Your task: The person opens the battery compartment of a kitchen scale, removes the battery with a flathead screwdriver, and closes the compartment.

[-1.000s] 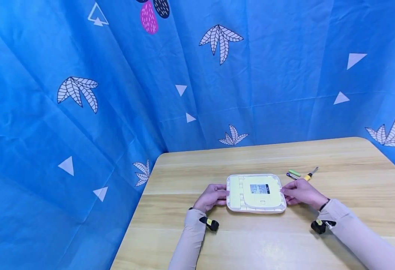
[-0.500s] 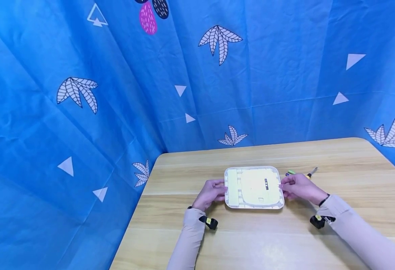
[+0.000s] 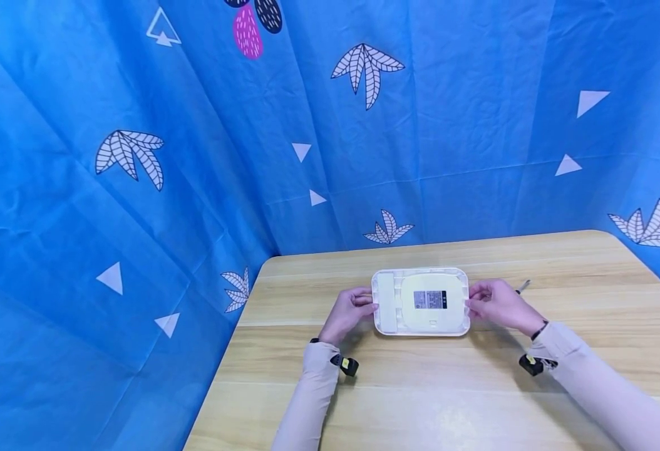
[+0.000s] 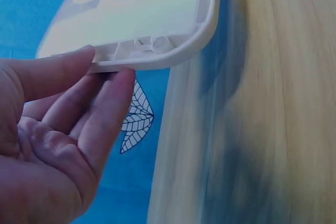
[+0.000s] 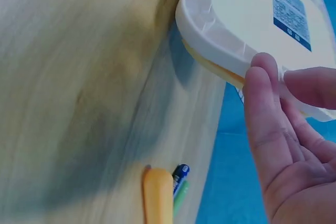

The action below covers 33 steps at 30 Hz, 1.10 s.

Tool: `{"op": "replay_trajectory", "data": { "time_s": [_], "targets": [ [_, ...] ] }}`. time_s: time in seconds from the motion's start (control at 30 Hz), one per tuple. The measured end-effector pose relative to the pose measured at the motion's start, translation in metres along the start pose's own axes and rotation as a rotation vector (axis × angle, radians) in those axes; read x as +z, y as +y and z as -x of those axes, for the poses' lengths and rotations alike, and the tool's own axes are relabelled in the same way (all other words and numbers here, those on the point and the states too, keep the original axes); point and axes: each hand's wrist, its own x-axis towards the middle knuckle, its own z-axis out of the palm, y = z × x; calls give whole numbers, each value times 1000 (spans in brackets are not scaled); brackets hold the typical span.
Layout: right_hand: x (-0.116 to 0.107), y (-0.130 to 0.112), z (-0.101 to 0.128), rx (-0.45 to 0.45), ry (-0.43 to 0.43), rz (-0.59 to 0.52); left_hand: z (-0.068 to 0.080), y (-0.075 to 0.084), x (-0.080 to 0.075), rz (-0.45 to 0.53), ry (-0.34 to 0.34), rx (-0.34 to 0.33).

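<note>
A white plastic, rounded rectangular device (image 3: 387, 307) is held up off the table between both hands, with a printed label (image 3: 429, 299) on the side that shows. My left hand (image 3: 348, 315) pinches its left edge. In the left wrist view, the thumb (image 4: 79, 65) lies on the rim and the fingers (image 4: 113, 95) are beneath. My right hand (image 3: 500, 305) pinches the opposite edge, thumb on the labelled side, fingertips against the rim. A yellowish layer (image 5: 212, 66) shows along the device's lower side in the right wrist view. Most of its far face is hidden.
Beyond the right hand, a screwdriver (image 3: 523, 286) lies on the wooden table (image 3: 420, 382), mostly hidden. Its orange handle (image 5: 158, 198) shows in the right wrist view, beside a dark blue cylinder (image 5: 180, 176) and a green one (image 5: 181, 195). A blue patterned curtain (image 3: 465, 113) stands behind.
Both hands have moved the device up and away toward the curtain. The right hand now covers the small cylinders and most of the screwdriver in the head view.
</note>
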Motion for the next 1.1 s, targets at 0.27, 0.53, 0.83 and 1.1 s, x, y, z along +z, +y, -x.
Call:
{"op": "replay_trajectory", "data": {
  "time_s": [0.27,0.53,0.83,1.1],
  "targets": [
    [2,-1,1,-89,68,4,0,-1,-1,-27,-5,106],
    [6,1,5,-89,119,-40,2,-3,-1,-64,-9,148],
    [12,-2,8,-5,141,-239,4,-2,1,-49,8,144],
    [14,-2,11,68,132,-410,8,-2,2,-15,27,110]
  ]
}}
